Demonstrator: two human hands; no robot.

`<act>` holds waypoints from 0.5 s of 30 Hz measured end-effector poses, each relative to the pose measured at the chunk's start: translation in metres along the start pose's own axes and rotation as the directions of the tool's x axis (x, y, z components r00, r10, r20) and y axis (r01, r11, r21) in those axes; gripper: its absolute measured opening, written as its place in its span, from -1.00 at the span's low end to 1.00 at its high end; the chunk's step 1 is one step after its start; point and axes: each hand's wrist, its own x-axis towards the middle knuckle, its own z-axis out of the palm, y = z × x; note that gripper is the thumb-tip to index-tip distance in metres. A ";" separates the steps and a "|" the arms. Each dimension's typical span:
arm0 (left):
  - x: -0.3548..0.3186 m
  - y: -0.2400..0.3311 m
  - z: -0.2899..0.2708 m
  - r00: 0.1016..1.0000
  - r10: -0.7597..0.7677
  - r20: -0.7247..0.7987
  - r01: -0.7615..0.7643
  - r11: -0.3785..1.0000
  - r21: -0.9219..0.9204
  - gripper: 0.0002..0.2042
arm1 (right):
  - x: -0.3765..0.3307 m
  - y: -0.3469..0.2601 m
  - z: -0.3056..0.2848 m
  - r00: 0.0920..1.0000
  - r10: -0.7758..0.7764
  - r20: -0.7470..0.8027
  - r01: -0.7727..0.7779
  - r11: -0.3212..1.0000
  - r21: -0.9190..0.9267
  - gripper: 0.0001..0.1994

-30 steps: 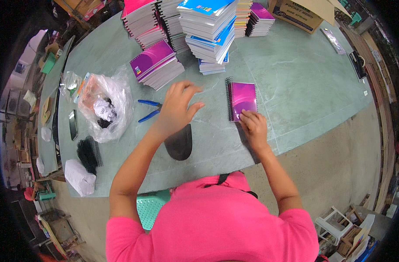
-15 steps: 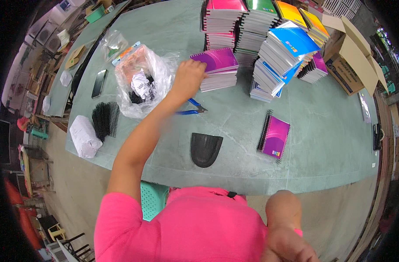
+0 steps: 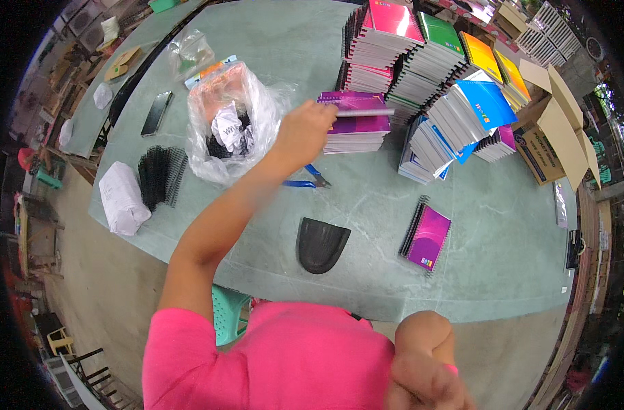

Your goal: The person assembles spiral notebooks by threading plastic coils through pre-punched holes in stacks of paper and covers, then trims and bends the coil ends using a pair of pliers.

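My left hand (image 3: 303,130) reaches across the green table (image 3: 462,287) to a low stack of purple spiral notebooks (image 3: 356,137). Its fingers grip the near edge of the top purple notebook (image 3: 366,104), which is lifted a little off the pile. My right hand (image 3: 421,379) is drawn back close to my body at the lower edge of the view, blurred, with a pink band at the wrist. One purple spiral notebook (image 3: 428,238) lies alone on the table to the right. Blue-handled pliers (image 3: 305,179) lie just under my left forearm.
A black curved piece (image 3: 321,242) lies near the front edge. A clear plastic bag (image 3: 230,123), black spiral coils (image 3: 158,174), a white bundle (image 3: 122,198) and a phone (image 3: 157,113) sit left. Tall notebook stacks (image 3: 428,75) and an open cardboard box (image 3: 554,130) stand behind.
My left hand went from the table's middle to the purple stack and took hold of the top notebook. My right hand left the lone purple notebook and pulled back to my body.
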 end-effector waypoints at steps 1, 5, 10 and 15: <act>0.005 0.008 -0.012 0.997 -0.028 -0.074 0.022 0.997 -0.079 -0.88 | -0.010 0.008 -0.005 0.980 0.191 0.052 -0.179 0.969 -0.168 -0.51; -0.034 0.029 -0.036 0.829 -0.492 0.267 0.498 0.432 -0.752 -0.87 | -0.096 0.061 -0.048 0.555 0.827 -0.093 -0.694 0.399 -0.600 -0.25; -0.115 0.049 0.014 0.768 -0.387 0.511 0.560 0.016 -0.829 -0.86 | -0.164 0.087 -0.080 -0.178 0.943 -0.281 -0.964 -0.111 0.241 -0.65; -0.188 -0.035 -0.045 0.666 -0.721 0.192 0.727 0.569 -0.384 -0.86 | -0.167 0.098 -0.123 0.078 0.985 -0.156 -0.930 0.016 -0.366 -0.83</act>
